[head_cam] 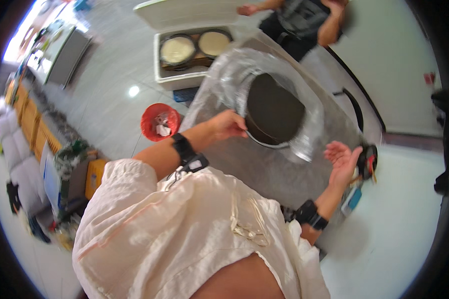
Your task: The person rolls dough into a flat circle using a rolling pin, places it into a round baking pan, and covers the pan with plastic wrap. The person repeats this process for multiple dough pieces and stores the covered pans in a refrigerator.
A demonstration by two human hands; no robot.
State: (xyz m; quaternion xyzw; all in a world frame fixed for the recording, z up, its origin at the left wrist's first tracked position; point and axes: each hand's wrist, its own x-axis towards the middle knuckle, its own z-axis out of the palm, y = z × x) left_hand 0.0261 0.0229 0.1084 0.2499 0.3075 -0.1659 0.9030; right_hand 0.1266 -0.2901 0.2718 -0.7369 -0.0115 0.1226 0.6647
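Observation:
A large round vessel (275, 108) with a dark interior stands on the grey-covered table, ringed by crumpled clear plastic film (310, 112). My left hand (230, 125) is at the vessel's near left rim, its thumb and fingers closed on the rim or the film there; which of the two is unclear. My right hand (340, 159) is to the right of the film, palm turned up and fingers apart, holding nothing. Black bands with small devices are strapped round both my forearms.
A white foam box (181, 82) with its lid raised holds round pale items in dark pans. A red bin (146, 121) with waste stands left of the table (243, 175). Another person (303, 22) is beyond the table. Black and blue items lie by its right corner.

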